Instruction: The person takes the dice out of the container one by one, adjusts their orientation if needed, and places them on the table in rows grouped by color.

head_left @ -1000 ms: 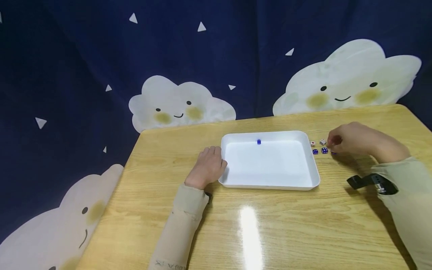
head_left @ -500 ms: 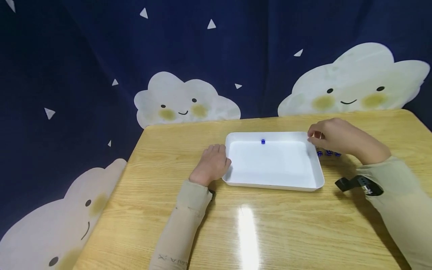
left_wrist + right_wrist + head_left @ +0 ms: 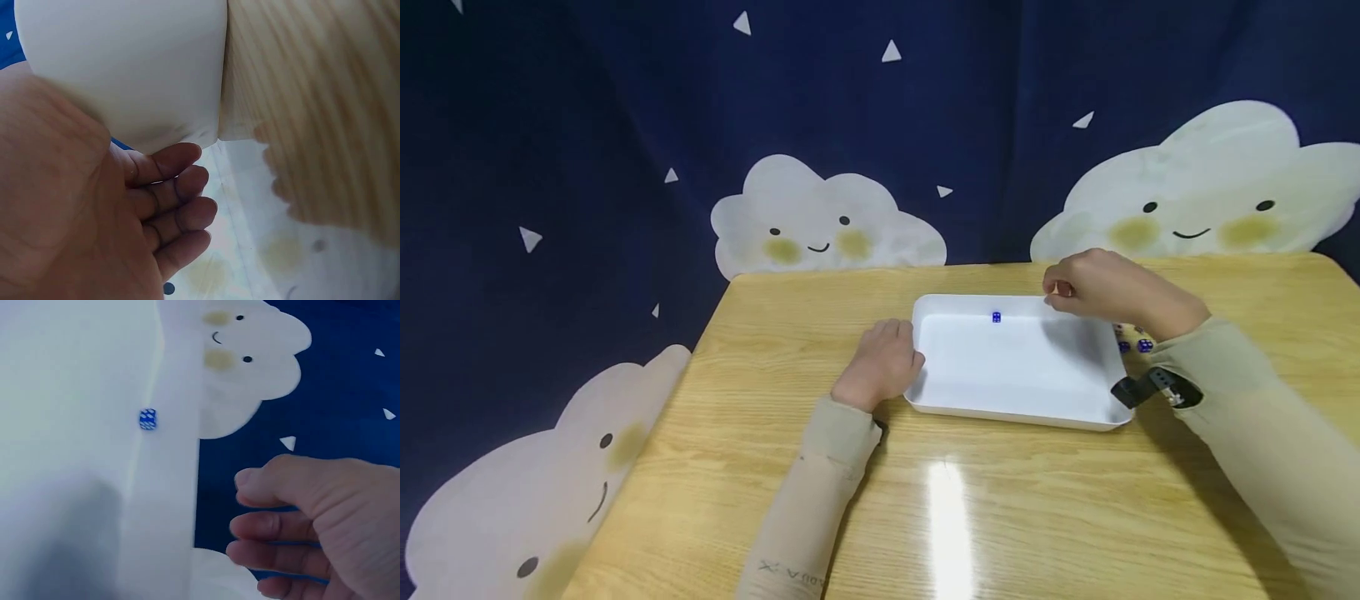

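Observation:
At the left end of a shallow white tray (image 3: 1022, 358) my left hand (image 3: 880, 358) grips the rim. Its curled fingers (image 3: 187, 215) lie against the tray's outer wall in the left wrist view, the thumb hidden there. A small blue die (image 3: 996, 317) with white pips sits inside along the far wall. Over the tray's far right corner hovers my right hand (image 3: 1093, 283), thumb and index finger drawn close together. No die shows between those fingers in either view, so I cannot tell whether one is held. Its shadow falls in the tray.
Just right of the tray, blue dice (image 3: 1144, 345) and white ones lie on the wooden table (image 3: 1037, 508), partly covered by the right wrist and sleeve. A black wrist strap (image 3: 1157, 387) hangs low over the tray's right edge. Behind the table hangs a dark blue cloud-print curtain (image 3: 985, 125).
My right hand has moved left from the dice beside the tray, across its right edge, to above the far right corner. The left hand keeps its grip. The head view has shifted slightly.

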The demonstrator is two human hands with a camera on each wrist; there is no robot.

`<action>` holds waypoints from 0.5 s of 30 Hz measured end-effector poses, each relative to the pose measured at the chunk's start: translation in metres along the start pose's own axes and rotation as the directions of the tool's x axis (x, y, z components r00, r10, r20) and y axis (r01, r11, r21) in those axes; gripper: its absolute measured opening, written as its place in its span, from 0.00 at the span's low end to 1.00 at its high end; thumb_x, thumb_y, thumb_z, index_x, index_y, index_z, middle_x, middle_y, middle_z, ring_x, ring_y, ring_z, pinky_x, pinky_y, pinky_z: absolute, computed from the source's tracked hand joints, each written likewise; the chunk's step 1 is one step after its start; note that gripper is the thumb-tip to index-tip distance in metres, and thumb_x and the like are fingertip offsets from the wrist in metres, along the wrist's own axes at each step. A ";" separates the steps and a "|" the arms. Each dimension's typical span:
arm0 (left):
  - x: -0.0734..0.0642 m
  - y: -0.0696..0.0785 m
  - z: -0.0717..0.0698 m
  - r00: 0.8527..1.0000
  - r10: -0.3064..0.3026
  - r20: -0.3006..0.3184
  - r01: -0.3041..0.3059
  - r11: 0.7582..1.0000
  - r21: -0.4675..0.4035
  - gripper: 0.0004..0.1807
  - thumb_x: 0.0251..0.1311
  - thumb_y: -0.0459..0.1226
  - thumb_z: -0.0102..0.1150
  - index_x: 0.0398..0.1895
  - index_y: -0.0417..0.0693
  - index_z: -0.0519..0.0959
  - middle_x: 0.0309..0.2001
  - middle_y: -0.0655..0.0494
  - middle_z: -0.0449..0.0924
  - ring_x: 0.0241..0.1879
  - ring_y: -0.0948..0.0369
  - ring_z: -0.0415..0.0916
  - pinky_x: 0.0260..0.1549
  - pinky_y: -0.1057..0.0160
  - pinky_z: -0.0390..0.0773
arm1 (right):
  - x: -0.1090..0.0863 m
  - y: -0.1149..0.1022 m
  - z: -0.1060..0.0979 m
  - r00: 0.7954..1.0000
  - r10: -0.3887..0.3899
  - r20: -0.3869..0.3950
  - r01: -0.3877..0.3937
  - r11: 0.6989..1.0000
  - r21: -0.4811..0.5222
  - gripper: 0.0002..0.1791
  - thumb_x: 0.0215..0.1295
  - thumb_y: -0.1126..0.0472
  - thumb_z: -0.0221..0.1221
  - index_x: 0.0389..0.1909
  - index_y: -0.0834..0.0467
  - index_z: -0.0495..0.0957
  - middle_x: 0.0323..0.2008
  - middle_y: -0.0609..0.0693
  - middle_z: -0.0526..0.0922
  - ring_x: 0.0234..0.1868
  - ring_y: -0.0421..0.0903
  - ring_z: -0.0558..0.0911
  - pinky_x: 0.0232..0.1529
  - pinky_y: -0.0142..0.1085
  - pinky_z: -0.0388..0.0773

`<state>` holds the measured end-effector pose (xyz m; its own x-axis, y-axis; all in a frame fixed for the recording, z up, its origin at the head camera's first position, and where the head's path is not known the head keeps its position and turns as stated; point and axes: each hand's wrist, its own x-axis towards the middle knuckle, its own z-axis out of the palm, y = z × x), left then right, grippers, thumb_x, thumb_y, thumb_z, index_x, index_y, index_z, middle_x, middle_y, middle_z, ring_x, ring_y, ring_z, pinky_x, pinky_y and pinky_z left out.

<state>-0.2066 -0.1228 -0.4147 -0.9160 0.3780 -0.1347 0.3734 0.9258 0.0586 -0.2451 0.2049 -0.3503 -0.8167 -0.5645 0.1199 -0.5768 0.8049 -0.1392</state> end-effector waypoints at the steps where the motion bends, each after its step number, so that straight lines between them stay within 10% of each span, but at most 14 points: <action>1: 0.000 0.000 0.000 1.000 0.001 -0.001 -0.001 1.000 0.000 0.18 0.78 0.44 0.35 0.54 0.40 0.69 0.45 0.50 0.69 0.46 0.53 0.64 0.50 0.57 0.69 | 0.002 -0.001 0.002 1.000 0.001 0.010 -0.001 1.000 0.005 0.02 0.65 0.61 0.65 0.36 0.55 0.85 0.24 0.45 0.78 0.29 0.41 0.73 0.35 0.38 0.72; 15: 0.000 -0.002 0.000 1.000 -0.006 -0.005 0.006 1.000 -0.010 0.18 0.77 0.44 0.36 0.55 0.40 0.68 0.45 0.51 0.68 0.45 0.54 0.62 0.49 0.59 0.66 | 0.032 -0.017 0.027 0.996 -0.051 0.069 0.048 0.997 0.053 0.05 0.64 0.63 0.65 0.38 0.56 0.86 0.27 0.46 0.82 0.29 0.42 0.75 0.37 0.39 0.75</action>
<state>-0.2069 -0.1248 -0.4153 -0.9188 0.3727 -0.1303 0.3667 0.9278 0.0680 -0.2616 0.1679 -0.3707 -0.7852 -0.6164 0.0588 -0.6153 0.7661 -0.1855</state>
